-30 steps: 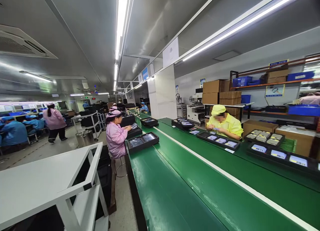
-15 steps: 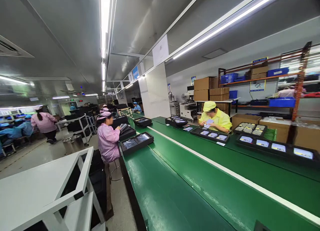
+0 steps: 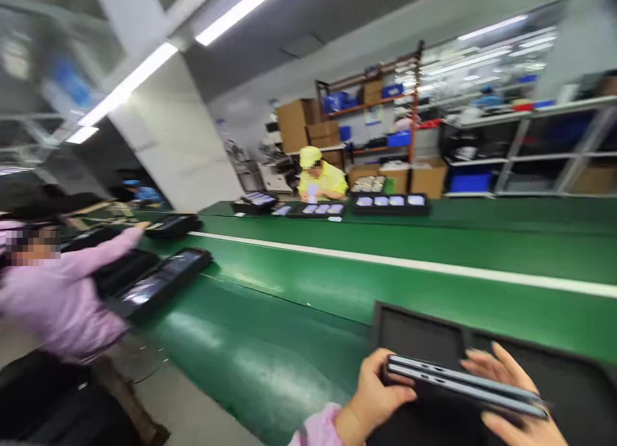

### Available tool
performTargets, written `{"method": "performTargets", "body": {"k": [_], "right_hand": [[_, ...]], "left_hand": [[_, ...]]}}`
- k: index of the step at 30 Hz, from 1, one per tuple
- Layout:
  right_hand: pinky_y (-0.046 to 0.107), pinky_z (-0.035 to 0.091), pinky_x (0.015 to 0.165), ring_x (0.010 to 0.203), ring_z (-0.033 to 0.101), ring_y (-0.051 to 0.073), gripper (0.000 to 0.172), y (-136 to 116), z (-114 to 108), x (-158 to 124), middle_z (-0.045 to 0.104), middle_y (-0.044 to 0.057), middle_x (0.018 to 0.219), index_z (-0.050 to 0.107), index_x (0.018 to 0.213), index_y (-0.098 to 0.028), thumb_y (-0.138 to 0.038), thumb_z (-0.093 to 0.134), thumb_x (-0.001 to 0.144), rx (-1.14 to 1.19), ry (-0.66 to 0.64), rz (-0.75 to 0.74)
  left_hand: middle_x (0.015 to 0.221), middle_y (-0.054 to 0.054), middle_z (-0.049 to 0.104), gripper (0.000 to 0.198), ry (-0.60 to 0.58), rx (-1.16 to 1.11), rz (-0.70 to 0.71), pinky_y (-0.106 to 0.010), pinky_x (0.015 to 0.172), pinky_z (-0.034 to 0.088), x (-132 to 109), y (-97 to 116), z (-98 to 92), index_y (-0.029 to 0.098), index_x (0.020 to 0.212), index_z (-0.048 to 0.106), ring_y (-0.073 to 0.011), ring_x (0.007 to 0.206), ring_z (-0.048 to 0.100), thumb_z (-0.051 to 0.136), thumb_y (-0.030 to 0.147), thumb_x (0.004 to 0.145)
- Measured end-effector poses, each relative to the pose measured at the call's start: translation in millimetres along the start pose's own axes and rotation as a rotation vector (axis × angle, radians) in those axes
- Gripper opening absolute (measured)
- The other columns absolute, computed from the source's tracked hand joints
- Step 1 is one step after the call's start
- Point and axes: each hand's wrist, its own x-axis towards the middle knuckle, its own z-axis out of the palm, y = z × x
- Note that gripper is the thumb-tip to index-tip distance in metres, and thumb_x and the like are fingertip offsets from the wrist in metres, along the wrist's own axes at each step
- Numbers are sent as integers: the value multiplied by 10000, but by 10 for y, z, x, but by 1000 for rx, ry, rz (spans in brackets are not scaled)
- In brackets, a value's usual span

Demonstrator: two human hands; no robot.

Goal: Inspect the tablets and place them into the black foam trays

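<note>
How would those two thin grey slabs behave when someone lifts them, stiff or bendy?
Probably stiff: the thin grey slabs look straight though held only at their ends by the left hand and right hand. Their smooth edges look slippery, so the stacked pair might slide apart.

Smooth grey slabs [image 3: 463, 383] (matt black tray [image 3: 414, 333]).

At the near edge of the green belt [image 3: 337, 272] are two hands, left hand [image 3: 376, 394] and right hand [image 3: 511, 398], two stacked grey slabs [image 3: 463, 385] and one black tray [image 3: 414, 333]; across the belt, three filled trays [image 3: 315, 209] and one person in yellow [image 3: 322, 179]; leftward, one person in pink [image 3: 58, 298].
</note>
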Motion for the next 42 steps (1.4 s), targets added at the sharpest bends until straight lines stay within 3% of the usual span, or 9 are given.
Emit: {"method": "performTargets", "body": {"k": [2,4,9,15,27,31,35,38,42], "right_hand": [[465,522,793,973,601,288,773,-93,-77,-83,545,125,1186,303,1353,-308,-611,625,718,127,18,68],[486,497,823,974,604,308,711,-187,-86,-74,573,136,1158,447,1228,-282,-602,700,646,245,-14,129],[367,507,663,736,622,228,420,-322,-8,-4,653,54,792,539,783,-235,-541,763,604,377,-1,164],[360,476,666,728,600,225,432,-341,-37,-59,637,28,750,539,752,-242,-514,807,551,408,-34,166],[360,488,672,751,584,223,427,-366,-113,-108,621,34,790,553,805,-257,-508,803,567,433,-75,158],[363,500,720,902,586,246,482,-151,-148,-152,632,65,950,563,950,-267,-463,805,581,317,-114,253],[424,490,778,856,621,273,329,137,-111,-175,673,91,902,621,824,-205,-493,684,678,-50,-214,465],[402,492,708,734,634,271,231,77,-78,-148,681,64,743,625,768,-205,-431,624,723,-132,-231,459],[335,480,612,627,632,240,453,-401,-3,-59,682,41,737,520,1189,-182,-347,526,768,-389,-272,353]], "left_hand": [[858,-99,660,583,-55,62,225,-380,739,487,31,138,-23,177,785,583,-234,790,610,704,671,501],[990,-124,652,545,-126,101,365,-406,835,458,84,265,-52,181,843,599,-264,934,590,729,609,532],[900,-94,685,505,-218,50,201,-317,713,512,97,416,-70,175,964,620,-214,787,649,712,539,626],[781,-97,699,401,-297,105,408,-312,652,530,97,441,-79,181,840,622,-223,738,673,663,548,682],[790,-79,677,331,-359,97,483,-314,679,526,96,465,-74,213,946,589,-210,754,658,665,444,721],[864,-95,682,443,-310,31,341,-331,701,521,55,284,-113,194,954,610,-225,784,651,714,490,641],[632,-31,639,608,89,-49,-59,-318,594,499,153,-19,-97,176,706,620,-211,618,600,767,633,332],[505,16,535,500,301,-48,-209,-280,507,444,372,-158,-7,186,598,549,-150,505,509,667,662,504],[755,-91,668,531,301,-58,-315,-357,668,502,621,-244,255,142,781,616,-220,712,621,465,649,732]]}}
